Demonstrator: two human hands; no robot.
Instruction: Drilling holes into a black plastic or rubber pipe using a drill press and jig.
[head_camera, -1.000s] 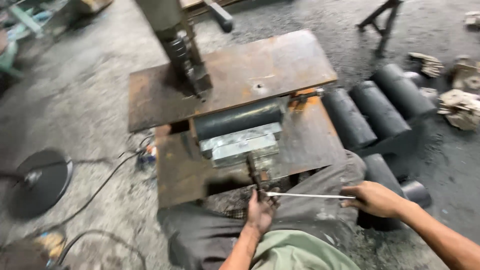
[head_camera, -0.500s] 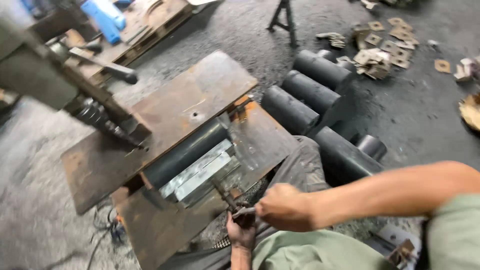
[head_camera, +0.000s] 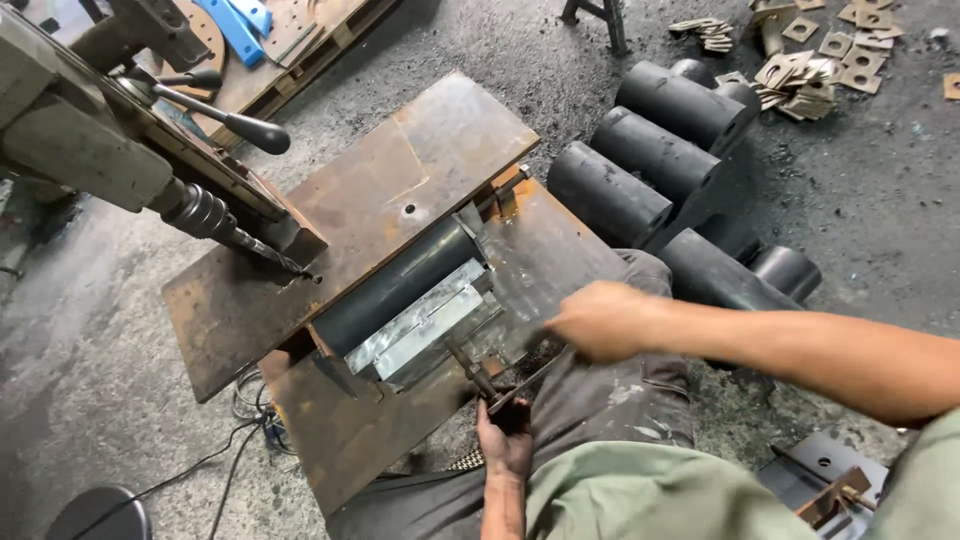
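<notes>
My left hand (head_camera: 505, 442) is closed around the near end of a dark vise screw (head_camera: 468, 366) at the front of a rusty steel table (head_camera: 350, 440). My right hand (head_camera: 600, 320), blurred, grips the far end of a thin metal handle bar (head_camera: 528, 382) that crosses the screw's end. The vise holds shiny flat metal bars (head_camera: 425, 325) beside a dark cylinder (head_camera: 395, 290). A rusty steel plate (head_camera: 400, 190) with a small hole lies above them. A drill bit (head_camera: 265, 255) on the drill press (head_camera: 80, 140) points at the plate's left edge.
Several black cylinders (head_camera: 655, 150) lie on the floor to the right. Small square metal plates (head_camera: 810, 70) are scattered at the top right. A cable (head_camera: 215, 465) runs over the floor at lower left, near a round black stool (head_camera: 95, 515). Blue parts (head_camera: 240, 20) lie on a pallet.
The view has swung left and closer. My right hand has come in from the right with the thin bar to the vise screw, then risen. My left hand stays on the screw.
</notes>
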